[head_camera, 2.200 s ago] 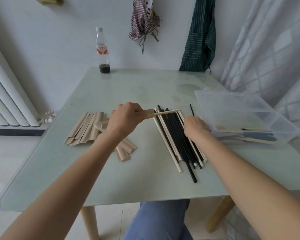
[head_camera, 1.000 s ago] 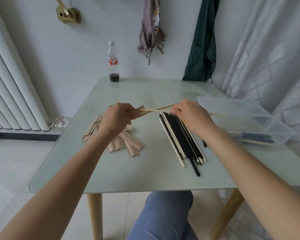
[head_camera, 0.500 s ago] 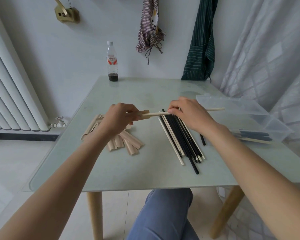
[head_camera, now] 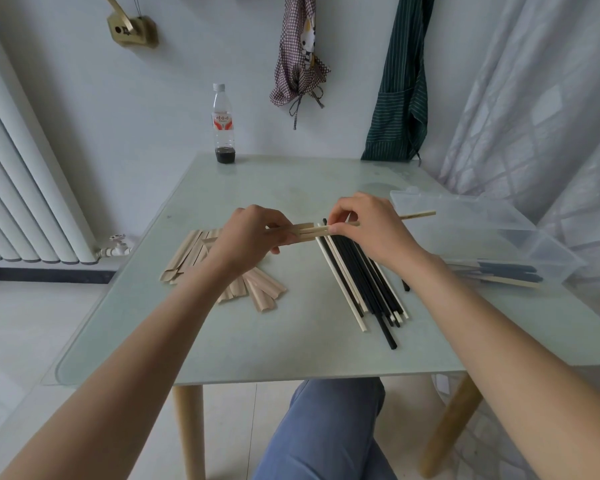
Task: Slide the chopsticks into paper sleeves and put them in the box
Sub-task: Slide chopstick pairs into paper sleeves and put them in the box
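While the left hand (head_camera: 246, 237) grips a sleeve (head_camera: 303, 233) above the counter (head_camera: 291, 355), the right hand (head_camera: 368, 225) pinches a pale pair of chopsticks (head_camera: 417, 214) and has their tips at the sleeve's mouth. I judge this is the insertion step. Next the pair must go straight in, without tearing the paper, then to the box (head_camera: 499, 233) at the right edge. More chopsticks (head_camera: 364, 282) and sleeves (head_camera: 187, 254) lie loose on the counter.
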Demonstrator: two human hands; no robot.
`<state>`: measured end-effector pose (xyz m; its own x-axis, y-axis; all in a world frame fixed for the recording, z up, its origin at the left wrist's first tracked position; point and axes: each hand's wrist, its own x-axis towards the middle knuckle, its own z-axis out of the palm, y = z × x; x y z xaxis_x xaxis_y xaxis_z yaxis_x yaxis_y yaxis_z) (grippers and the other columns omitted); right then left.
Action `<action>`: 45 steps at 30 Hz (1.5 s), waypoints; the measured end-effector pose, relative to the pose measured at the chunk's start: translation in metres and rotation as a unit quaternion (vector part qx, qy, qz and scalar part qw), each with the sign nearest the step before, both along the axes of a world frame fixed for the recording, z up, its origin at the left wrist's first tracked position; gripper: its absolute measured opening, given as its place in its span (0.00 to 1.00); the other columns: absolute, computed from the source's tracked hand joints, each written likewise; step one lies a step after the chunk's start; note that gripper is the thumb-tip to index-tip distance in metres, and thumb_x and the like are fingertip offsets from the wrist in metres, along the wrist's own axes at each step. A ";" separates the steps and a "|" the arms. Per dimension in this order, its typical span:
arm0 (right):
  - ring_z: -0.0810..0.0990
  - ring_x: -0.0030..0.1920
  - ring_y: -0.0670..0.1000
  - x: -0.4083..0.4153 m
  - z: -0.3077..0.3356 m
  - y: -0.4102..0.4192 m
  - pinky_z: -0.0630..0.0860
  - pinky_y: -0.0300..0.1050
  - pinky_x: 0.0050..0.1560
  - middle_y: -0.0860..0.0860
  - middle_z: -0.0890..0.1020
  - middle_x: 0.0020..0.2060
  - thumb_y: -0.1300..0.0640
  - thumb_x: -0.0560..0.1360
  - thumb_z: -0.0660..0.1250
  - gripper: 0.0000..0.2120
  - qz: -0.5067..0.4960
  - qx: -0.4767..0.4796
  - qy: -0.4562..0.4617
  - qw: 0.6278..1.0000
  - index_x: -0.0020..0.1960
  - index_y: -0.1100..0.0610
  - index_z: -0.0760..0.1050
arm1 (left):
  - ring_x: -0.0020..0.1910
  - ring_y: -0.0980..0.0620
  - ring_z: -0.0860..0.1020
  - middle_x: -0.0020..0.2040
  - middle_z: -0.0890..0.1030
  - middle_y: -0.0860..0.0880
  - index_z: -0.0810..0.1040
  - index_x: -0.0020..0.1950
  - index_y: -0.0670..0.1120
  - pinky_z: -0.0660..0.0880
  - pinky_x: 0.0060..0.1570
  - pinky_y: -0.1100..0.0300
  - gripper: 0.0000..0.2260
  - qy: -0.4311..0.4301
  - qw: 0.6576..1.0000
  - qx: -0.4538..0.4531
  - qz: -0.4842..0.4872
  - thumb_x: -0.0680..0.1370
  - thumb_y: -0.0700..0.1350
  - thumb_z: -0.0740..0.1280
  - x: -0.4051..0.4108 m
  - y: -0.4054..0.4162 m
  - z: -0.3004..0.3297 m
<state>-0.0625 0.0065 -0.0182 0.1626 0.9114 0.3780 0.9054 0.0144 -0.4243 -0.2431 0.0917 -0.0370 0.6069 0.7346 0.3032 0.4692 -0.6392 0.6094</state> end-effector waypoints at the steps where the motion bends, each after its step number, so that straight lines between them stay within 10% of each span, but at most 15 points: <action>1: 0.74 0.43 0.47 0.000 0.000 0.000 0.69 0.42 0.45 0.45 0.75 0.38 0.57 0.72 0.70 0.01 -0.001 -0.003 0.000 1.000 0.42 0.51 0.79 | 0.31 0.61 0.78 0.32 0.81 0.54 0.81 0.43 0.52 0.72 0.39 0.64 0.02 0.004 1.000 0.003 0.003 0.75 0.46 0.70 0.001 0.000 0.000; 26: 0.78 0.47 0.49 0.026 -0.002 -0.018 0.72 0.51 0.55 0.46 0.82 0.41 0.47 0.71 0.70 0.07 -0.082 0.001 0.012 0.997 0.43 0.49 0.82 | 0.40 0.50 0.80 0.34 0.83 0.52 0.82 0.43 0.52 0.76 0.44 0.50 0.03 0.019 0.999 0.023 -0.013 0.75 0.46 0.68 0.023 -0.002 0.004; 45: 0.76 0.44 0.45 0.088 0.003 -0.050 0.69 0.38 0.48 0.47 0.79 0.41 0.55 0.74 0.69 0.06 -0.075 0.022 0.046 0.996 0.47 0.54 0.83 | 0.38 0.51 0.80 0.33 0.82 0.51 0.83 0.44 0.51 0.75 0.42 0.53 0.03 0.037 0.997 0.022 -0.063 0.75 0.47 0.69 0.095 -0.023 0.022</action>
<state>0.0251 -0.0434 -0.0147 0.3314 0.8573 0.3940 0.8562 -0.0978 -0.5073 -0.1483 0.0683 -0.0154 0.7162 0.6374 0.2842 0.4259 -0.7218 0.5455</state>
